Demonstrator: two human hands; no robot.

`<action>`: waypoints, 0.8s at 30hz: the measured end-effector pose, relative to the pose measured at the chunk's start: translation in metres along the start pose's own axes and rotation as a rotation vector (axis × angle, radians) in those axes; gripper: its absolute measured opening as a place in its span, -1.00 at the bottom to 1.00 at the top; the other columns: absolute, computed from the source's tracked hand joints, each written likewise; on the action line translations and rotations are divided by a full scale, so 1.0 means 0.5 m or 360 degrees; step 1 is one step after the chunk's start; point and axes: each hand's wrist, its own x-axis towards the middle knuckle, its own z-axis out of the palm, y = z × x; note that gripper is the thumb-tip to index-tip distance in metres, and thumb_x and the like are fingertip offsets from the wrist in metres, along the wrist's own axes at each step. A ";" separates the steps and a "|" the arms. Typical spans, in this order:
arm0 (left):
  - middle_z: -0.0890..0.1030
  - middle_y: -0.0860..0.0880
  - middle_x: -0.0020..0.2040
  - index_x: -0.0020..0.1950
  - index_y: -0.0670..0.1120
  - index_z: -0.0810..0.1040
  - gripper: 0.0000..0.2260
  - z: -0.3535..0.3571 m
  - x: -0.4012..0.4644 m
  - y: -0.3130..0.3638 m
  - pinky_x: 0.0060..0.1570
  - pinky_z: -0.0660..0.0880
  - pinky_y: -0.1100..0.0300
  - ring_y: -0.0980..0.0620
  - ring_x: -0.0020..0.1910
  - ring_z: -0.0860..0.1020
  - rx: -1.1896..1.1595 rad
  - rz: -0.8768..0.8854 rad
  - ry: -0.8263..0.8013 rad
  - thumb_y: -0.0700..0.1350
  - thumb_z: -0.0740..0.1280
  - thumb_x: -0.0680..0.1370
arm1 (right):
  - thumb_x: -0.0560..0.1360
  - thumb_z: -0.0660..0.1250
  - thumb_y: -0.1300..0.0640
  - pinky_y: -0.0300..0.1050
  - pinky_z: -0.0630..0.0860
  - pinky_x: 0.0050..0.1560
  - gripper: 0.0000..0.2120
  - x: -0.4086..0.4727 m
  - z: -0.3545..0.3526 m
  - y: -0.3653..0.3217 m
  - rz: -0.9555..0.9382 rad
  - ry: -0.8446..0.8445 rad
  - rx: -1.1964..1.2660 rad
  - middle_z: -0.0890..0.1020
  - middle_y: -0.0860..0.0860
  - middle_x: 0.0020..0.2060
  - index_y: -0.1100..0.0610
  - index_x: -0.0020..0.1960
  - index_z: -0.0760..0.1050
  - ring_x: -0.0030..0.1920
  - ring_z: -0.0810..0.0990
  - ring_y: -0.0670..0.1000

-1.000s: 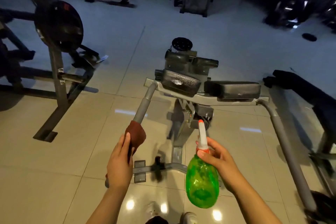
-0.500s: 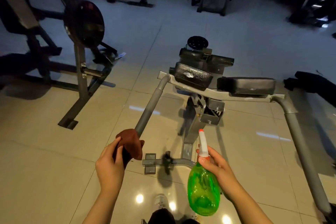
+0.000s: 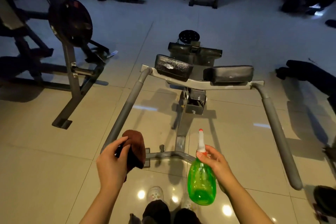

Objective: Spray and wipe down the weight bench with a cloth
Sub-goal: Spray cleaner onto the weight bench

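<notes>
The weight bench (image 3: 198, 82) stands ahead on the tiled floor, with two black pads (image 3: 173, 67) on a grey frame and two long grey handle bars (image 3: 125, 107) reaching toward me. My left hand (image 3: 111, 163) grips a brown cloth (image 3: 135, 148) near the end of the left bar; whether the cloth touches the bar I cannot tell. My right hand (image 3: 216, 165) holds a green spray bottle (image 3: 201, 182) by its neck, its white and orange nozzle pointing up toward the bench.
A rack with a black weight plate (image 3: 71, 23) stands at the left. Another dark bench (image 3: 312, 72) lies at the right, and more machines line the far side. My shoes (image 3: 155, 193) are at the bottom between the bars.
The view has shifted, so the bench sits farther right and lower. My left hand with the cloth has come off the left bar's end and turned. The right hand keeps hold of the bottle.
</notes>
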 end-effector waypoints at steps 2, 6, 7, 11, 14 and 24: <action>0.60 0.07 0.01 0.10 0.04 0.63 -0.77 0.029 0.000 0.001 -0.03 0.44 0.28 0.06 0.01 0.54 -0.0001 0.0021 -0.0099 -0.22 0.41 0.51 | 0.32 0.53 0.07 -0.24 0.57 -0.20 -0.52 -0.005 -0.019 -0.018 -0.0074 0.0028 -0.0031 0.64 0.06 -0.07 0.07 0.21 0.52 -0.16 0.66 -0.04; 0.67 -0.01 0.02 0.04 -0.01 0.67 -0.80 0.070 -0.004 0.013 -0.01 0.48 0.18 0.04 -0.05 0.57 0.0033 0.0057 -0.0201 -0.24 0.46 0.47 | 0.27 0.47 0.00 -0.01 0.62 0.01 -0.39 0.001 -0.047 -0.090 -0.0249 0.0074 -0.0038 0.63 0.06 0.02 0.02 0.30 0.44 0.01 0.65 0.06; 0.68 -0.03 0.01 0.03 -0.03 0.68 -0.81 0.077 -0.004 0.016 -0.02 0.48 0.17 0.02 -0.07 0.57 0.0046 0.0078 -0.0206 -0.25 0.47 0.46 | 0.27 0.47 0.01 0.03 0.60 0.06 -0.40 0.003 -0.053 -0.112 -0.0291 0.0063 -0.0047 0.62 0.06 0.03 0.01 0.29 0.45 0.04 0.63 0.07; 0.68 -0.05 -0.03 0.02 -0.09 0.69 -0.81 0.094 -0.003 0.033 -0.02 0.42 0.20 0.00 -0.08 0.56 0.0041 0.0146 -0.0231 -0.28 0.47 0.45 | 0.42 0.45 0.19 -0.11 0.59 -0.04 -0.66 0.021 -0.073 -0.170 -0.0380 0.0086 -0.0049 0.62 -0.01 -0.04 -0.01 0.16 0.52 -0.03 0.61 0.00; 0.66 -0.04 -0.03 0.02 -0.08 0.68 -0.82 0.103 0.006 0.046 0.02 0.41 0.19 -0.01 -0.05 0.56 -0.0005 0.0107 -0.0288 -0.28 0.45 0.46 | 0.45 0.43 0.24 -0.27 0.55 -0.20 -0.76 0.030 -0.099 -0.178 -0.0386 0.0235 0.0104 0.62 -0.02 -0.15 0.09 0.10 0.56 -0.18 0.63 -0.09; 0.66 -0.08 0.01 0.03 -0.09 0.68 -0.80 0.147 0.004 0.068 0.02 0.41 0.22 -0.02 -0.04 0.54 -0.0012 0.0112 -0.0395 -0.28 0.46 0.45 | 0.21 0.55 -0.12 -0.25 0.52 -0.18 -0.35 -0.016 -0.197 -0.120 -0.0366 0.0415 0.0167 0.61 0.00 -0.11 0.14 0.20 0.52 -0.11 0.62 -0.04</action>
